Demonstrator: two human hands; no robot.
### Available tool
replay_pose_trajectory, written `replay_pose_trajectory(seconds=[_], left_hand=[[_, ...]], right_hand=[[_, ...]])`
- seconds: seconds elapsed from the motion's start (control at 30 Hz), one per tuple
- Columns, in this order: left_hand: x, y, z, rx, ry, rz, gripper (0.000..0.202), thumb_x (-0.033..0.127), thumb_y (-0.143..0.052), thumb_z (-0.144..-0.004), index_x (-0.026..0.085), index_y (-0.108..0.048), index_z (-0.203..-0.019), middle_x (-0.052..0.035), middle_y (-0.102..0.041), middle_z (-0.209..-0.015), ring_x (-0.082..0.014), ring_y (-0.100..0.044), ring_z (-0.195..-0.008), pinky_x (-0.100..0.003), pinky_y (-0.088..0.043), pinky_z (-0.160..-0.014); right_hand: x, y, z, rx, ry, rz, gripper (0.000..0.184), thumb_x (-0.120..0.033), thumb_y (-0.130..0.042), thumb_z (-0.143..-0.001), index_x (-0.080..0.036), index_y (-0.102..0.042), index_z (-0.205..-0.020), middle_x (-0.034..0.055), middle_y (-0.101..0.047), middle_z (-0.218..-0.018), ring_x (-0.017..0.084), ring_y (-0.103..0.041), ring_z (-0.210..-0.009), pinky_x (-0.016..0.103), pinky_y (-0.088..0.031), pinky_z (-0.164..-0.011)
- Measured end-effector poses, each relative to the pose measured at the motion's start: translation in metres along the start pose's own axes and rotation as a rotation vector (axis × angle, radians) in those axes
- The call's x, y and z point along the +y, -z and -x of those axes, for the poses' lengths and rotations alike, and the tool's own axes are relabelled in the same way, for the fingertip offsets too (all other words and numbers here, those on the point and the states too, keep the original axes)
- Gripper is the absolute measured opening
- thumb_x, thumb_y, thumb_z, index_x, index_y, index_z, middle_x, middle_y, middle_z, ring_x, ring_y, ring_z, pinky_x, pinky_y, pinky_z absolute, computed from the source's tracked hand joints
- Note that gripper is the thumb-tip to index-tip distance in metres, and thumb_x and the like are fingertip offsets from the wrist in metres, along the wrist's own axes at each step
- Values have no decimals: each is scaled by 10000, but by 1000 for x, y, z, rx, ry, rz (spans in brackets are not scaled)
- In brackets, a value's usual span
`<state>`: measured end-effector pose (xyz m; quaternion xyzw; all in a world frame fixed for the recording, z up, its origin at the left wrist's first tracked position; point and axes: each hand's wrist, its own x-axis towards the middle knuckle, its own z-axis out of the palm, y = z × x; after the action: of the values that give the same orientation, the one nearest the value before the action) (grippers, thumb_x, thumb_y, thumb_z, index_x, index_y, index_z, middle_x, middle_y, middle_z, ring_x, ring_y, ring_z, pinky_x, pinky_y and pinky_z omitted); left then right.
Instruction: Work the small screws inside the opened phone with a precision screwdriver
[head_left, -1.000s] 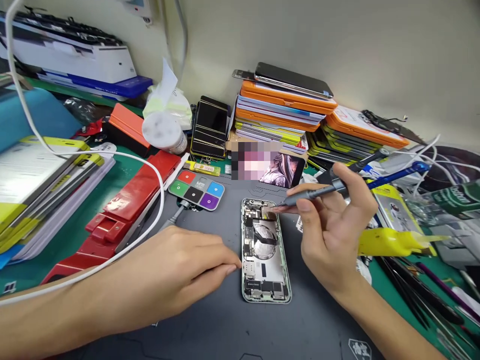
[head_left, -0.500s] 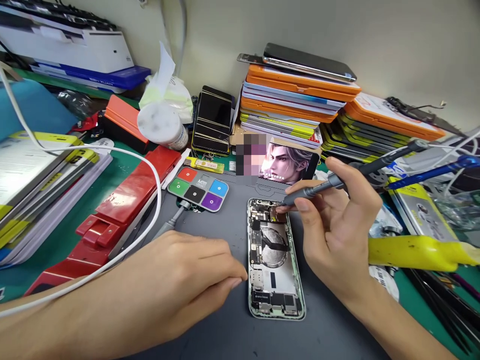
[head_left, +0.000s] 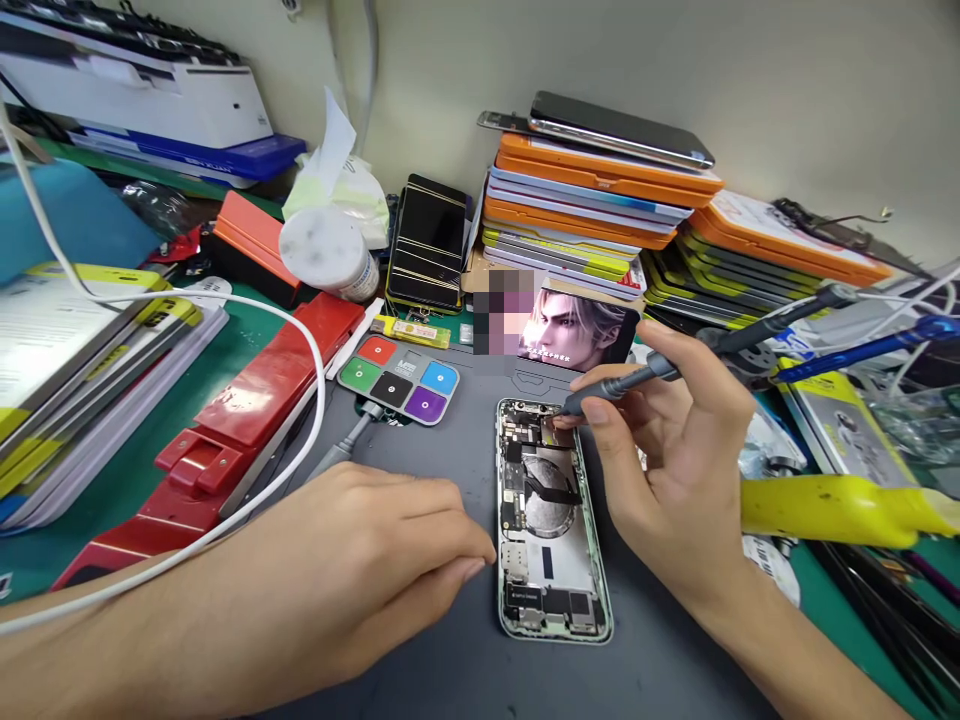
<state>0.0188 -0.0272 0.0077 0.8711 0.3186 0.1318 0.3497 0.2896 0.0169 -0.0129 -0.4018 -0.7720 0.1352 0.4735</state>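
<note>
An opened smartphone (head_left: 559,565) lies on a grey mat (head_left: 420,650), its circuit boards, round coil and lower modules exposed. My right hand (head_left: 675,450) is closed around a grey precision screwdriver (head_left: 622,383), whose tip points into the phone's top right corner; the fingers hide the exact contact. At the phone's left edge is my left hand (head_left: 397,560), with fingers curled and thumb pressed against the forefinger. Its fingertips meet or nearly meet the frame, and anything inside them is hidden. A second grey screwdriver (head_left: 349,440) lies partly behind that hand.
A coloured screwdriver-bit pad (head_left: 401,380) lies beyond my left hand. A white cable (head_left: 319,390) arches over my left forearm. Behind the phone stands a lit screen (head_left: 581,325), with stacked orange cases (head_left: 600,160) beyond. A yellow-handled tool (head_left: 832,508) is right of my right wrist.
The screwdriver and my right hand have shifted very slightly, the forefinger dipping a little toward the phone. My left hand and the phone stay in place; the whole view drifts slightly.
</note>
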Motion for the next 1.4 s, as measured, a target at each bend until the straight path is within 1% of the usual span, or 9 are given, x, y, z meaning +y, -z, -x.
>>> replay_pose_trajectory(seconds=[0.13,0.3,0.5,0.63,0.73,1.0,1.13,1.27,1.4], left_hand=[[2,1,1,-3,-14,-24,294,260,-413,-1195,287,-707,-1187,57,-732,-1021,-144,-702,-880,-304,-476,-747],[4,3,1,19,-40,-30,300,231,-419,-1182,250,-718,-1158,36,-723,-980,-154,-694,-847,-320,-450,-721],[4,0,-1,69,-18,16,247,218,-453,-1153,228,-647,-1002,39,-685,-917,-133,-644,-789,-304,-402,-704],[6,-1,-1,95,18,-3,282,186,-472,-1104,227,-448,-825,61,-542,-748,-128,-490,-633,-328,-305,-610],[7,0,0,103,7,-31,315,172,-470,-1073,232,-345,-790,63,-448,-686,-142,-405,-587,-342,-257,-585],[4,-1,1,101,-24,-57,331,162,-478,-1039,235,-311,-762,61,-415,-644,-148,-375,-558,-339,-239,-570],[6,0,-1,107,-27,-48,336,163,-485,-1031,235,-307,-755,60,-417,-633,-144,-377,-547,-337,-227,-565],[6,1,0,113,-20,-47,343,161,-489,-1034,235,-307,-754,54,-429,-637,-145,-389,-552,-329,-231,-569],[7,2,0,120,8,-56,331,187,-476,-1062,240,-317,-778,55,-436,-654,-146,-402,-548,-322,-233,-563]], right_hand=[[-6,8,-1,-58,99,170,736,-128,-675,-1046,-377,-413,-1688,73,-680,-1512,247,-772,-1040,434,-694,-893],[-16,16,-5,-2,186,401,608,-111,-590,-1074,-341,-542,-1634,60,-782,-1381,246,-767,-963,415,-648,-879],[-13,15,-5,4,95,264,595,-136,-540,-1095,-383,-536,-1637,56,-780,-1298,246,-730,-895,461,-615,-864],[-11,15,-4,-15,66,216,620,-128,-529,-1098,-384,-498,-1662,58,-752,-1358,245,-730,-950,467,-600,-916],[-11,15,-4,-4,83,235,626,-110,-541,-1087,-377,-514,-1653,57,-739,-1379,239,-721,-958,457,-594,-930],[-15,18,-5,3,169,257,676,-53,-518,-1066,-363,-499,-1667,78,-753,-1331,281,-706,-1134,487,-599,-960],[-18,18,-6,-31,166,244,670,-56,-505,-1070,-363,-499,-1665,83,-766,-1271,286,-711,-1095,498,-615,-929],[-16,17,-5,-47,140,246,661,-87,-515,-1080,-346,-459,-1686,89,-751,-1376,296,-727,-1176,510,-633,-979],[-12,16,-5,5,33,225,609,-167,-645,-1056,-351,-523,-1623,79,-754,-1377,275,-771,-1022,535,-658,-977]])
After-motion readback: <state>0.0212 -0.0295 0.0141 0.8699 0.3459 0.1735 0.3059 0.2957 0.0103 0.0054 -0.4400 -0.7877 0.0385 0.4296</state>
